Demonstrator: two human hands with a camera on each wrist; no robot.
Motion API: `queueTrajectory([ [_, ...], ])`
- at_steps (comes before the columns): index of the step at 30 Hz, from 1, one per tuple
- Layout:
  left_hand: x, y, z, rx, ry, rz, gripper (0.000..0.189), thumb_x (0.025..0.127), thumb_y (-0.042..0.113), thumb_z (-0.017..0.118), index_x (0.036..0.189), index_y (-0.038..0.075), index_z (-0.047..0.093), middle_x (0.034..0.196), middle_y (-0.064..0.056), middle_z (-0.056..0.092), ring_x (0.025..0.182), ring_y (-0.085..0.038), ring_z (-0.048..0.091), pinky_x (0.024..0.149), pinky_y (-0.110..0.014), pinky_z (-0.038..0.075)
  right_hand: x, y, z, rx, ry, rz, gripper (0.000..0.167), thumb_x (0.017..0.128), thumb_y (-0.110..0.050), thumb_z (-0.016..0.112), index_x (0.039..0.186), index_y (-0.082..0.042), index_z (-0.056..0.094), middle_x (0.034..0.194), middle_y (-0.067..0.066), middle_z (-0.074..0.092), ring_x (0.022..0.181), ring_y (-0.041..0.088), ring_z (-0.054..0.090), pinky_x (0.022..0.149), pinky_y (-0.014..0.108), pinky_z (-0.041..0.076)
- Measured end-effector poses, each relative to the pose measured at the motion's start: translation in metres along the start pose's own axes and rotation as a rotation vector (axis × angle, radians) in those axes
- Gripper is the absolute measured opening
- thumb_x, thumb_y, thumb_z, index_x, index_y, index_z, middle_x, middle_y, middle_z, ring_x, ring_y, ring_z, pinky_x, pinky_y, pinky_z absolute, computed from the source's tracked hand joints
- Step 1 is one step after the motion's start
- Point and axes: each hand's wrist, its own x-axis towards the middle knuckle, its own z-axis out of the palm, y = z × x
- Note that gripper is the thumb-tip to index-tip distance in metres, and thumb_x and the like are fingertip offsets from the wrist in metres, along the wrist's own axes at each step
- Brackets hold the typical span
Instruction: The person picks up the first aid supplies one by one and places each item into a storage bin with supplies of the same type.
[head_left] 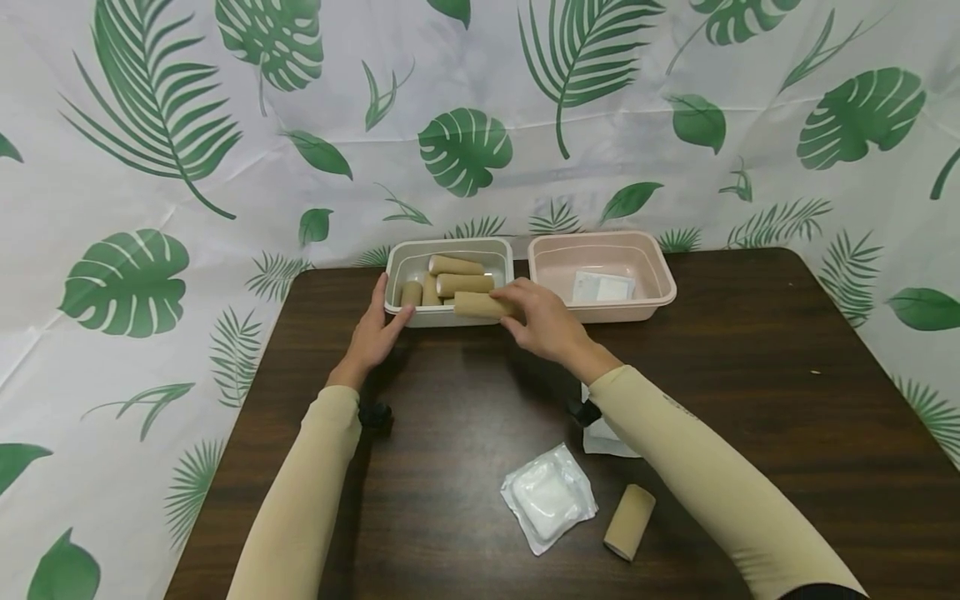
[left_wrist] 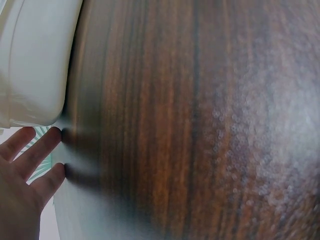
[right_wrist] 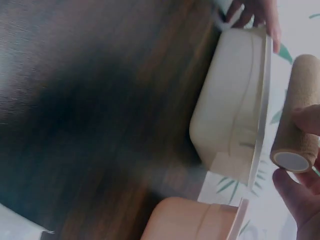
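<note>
My right hand (head_left: 546,323) pinches a tan bandage roll (head_left: 480,305) between thumb and fingers at the front rim of the white bin (head_left: 448,315). In the right wrist view this bandage roll (right_wrist: 295,117) shows a pale, round core end. My left hand (head_left: 372,332) is at the bin's left end, thumb by the front corner. In the left wrist view the left hand's fingers (left_wrist: 42,150) stretch out straight and spread, right at the bin's lower edge (left_wrist: 45,112). Several more tan bandage rolls (head_left: 465,285) lie inside the white bin.
A pink bin (head_left: 611,313) beside the white one holds flat white packets (head_left: 602,287). Nearer on the dark wood table (head_left: 442,467) lie a gauze packet (head_left: 548,498) and a loose bandage roll (head_left: 630,522). More white packaging (head_left: 609,439) is partly hidden under the right forearm.
</note>
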Motion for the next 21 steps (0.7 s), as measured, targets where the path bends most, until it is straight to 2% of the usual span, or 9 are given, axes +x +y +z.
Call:
queueTrajectory([
  [4, 0.001, -0.001, 0.0, 0.002, 0.003, 0.001, 0.082, 0.098, 0.054, 0.048, 0.159, 0.024, 0.003, 0.159, -0.016, 0.023, 0.14, -0.04, 0.032, 0.108, -0.061, 0.025, 0.012, 0.004, 0.002, 0.004, 0.02, 0.033, 0.039, 0.088, -0.007, 0.071, 0.126, -0.006, 0.065, 0.111, 0.008, 0.062, 0.095, 0.023, 0.058, 0.084, 0.04, 0.047],
  [9, 0.002, -0.002, 0.0, 0.0, 0.006, 0.006, 0.082, 0.098, 0.054, 0.049, 0.159, 0.024, 0.003, 0.159, -0.017, 0.024, 0.139, -0.04, 0.032, 0.108, -0.061, 0.026, 0.022, 0.008, 0.006, -0.014, 0.007, 0.048, 0.04, 0.088, -0.006, 0.071, 0.127, -0.006, 0.064, 0.115, 0.008, 0.061, 0.104, 0.024, 0.059, 0.092, 0.04, 0.046],
  [17, 0.003, -0.003, 0.001, -0.002, 0.006, 0.012, 0.082, 0.098, 0.056, 0.048, 0.159, 0.028, 0.001, 0.159, -0.017, 0.025, 0.139, -0.04, 0.033, 0.107, -0.06, 0.027, 0.034, 0.007, 0.017, -0.107, -0.005, -0.038, 0.036, 0.091, -0.002, 0.065, 0.126, -0.007, 0.065, 0.123, 0.009, 0.059, 0.116, 0.027, 0.055, 0.099, 0.038, 0.043],
  [21, 0.002, -0.002, 0.001, 0.001, 0.003, 0.007, 0.081, 0.098, 0.055, 0.048, 0.159, 0.028, 0.001, 0.159, -0.017, 0.025, 0.139, -0.04, 0.033, 0.107, -0.06, 0.027, 0.039, 0.005, 0.023, -0.099, 0.019, -0.053, 0.036, 0.091, 0.0, 0.062, 0.127, -0.006, 0.064, 0.124, 0.01, 0.059, 0.117, 0.027, 0.054, 0.1, 0.037, 0.042],
])
